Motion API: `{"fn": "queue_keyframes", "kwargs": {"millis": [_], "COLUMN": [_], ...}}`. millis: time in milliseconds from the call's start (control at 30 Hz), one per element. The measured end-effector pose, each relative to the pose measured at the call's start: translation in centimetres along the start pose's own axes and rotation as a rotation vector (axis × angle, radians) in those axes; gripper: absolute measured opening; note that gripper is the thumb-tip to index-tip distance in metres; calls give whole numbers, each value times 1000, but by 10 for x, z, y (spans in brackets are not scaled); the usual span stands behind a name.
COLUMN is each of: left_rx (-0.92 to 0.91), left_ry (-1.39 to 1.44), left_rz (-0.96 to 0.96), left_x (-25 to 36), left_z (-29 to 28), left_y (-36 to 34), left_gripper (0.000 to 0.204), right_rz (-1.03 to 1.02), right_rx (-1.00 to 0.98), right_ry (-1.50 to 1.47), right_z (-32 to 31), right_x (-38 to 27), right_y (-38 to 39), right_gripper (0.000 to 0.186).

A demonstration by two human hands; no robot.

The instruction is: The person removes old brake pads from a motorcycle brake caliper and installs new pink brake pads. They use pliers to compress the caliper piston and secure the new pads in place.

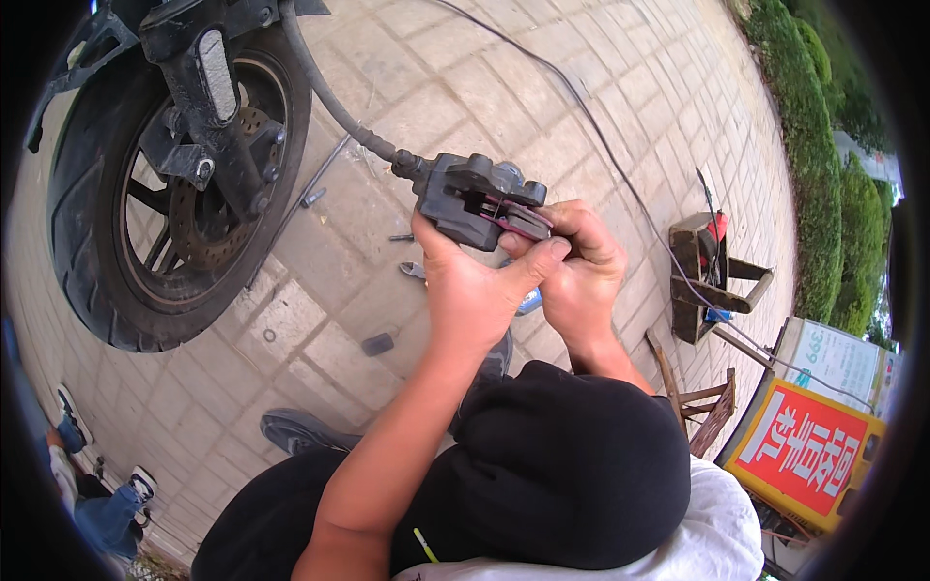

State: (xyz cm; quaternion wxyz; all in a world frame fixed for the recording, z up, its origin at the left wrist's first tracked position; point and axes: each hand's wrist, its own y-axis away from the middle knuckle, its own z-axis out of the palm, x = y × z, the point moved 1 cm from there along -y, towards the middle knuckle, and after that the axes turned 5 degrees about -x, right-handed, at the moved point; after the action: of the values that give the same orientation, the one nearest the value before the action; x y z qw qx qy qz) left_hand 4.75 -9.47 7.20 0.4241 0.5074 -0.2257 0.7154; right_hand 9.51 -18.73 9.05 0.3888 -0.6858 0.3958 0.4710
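Out in front of me, a black brake caliper (pixel 460 218) hangs on a thick black hose (pixel 334 111). My left hand (pixel 455 281) is closed round its lower side, the thumb stretched towards the right end. At that end, my right hand (pixel 586 266) pinches the edge of the brake pads (pixel 528 223), which sit in the slot with thin reddish edges. The thumbs meet there and partly hide the pads. To the left stands a motorcycle wheel (pixel 87 242) with a brake disc (pixel 184 228) beside the fork leg (pixel 215 126).
On the paving lie a small dark block (pixel 378 344), a metal ring (pixel 269 335) and a wrench-like tool (pixel 414 270). A black cable (pixel 620 165) crosses it. At right are a wooden tool carrier (pixel 686 281), a wooden stool (pixel 712 421) and a red-and-yellow sign (pixel 799 445). People's legs (pixel 107 508) show lower left.
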Motion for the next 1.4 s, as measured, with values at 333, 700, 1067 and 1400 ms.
{"fn": "queue_keyframes", "kwargs": {"millis": [333, 700, 1067, 1400], "left_rx": [134, 88, 35, 28], "left_ry": [-29, -111, -183, -175], "left_rz": [95, 210, 149, 70], "left_x": [-2, -2, -7, 0], "left_z": [1, 2, -7, -2], "left_y": [-2, -3, -1, 6], "left_gripper": [86, 99, 102, 94], "right_rz": [46, -167, -171, -275], "right_rx": [35, -52, -62, -6], "right_ry": [-152, 246, 214, 299], "right_z": [11, 4, 4, 1], "right_x": [4, 3, 9, 4], "right_y": [3, 0, 2, 4], "right_gripper": [28, 31, 33, 36]}}
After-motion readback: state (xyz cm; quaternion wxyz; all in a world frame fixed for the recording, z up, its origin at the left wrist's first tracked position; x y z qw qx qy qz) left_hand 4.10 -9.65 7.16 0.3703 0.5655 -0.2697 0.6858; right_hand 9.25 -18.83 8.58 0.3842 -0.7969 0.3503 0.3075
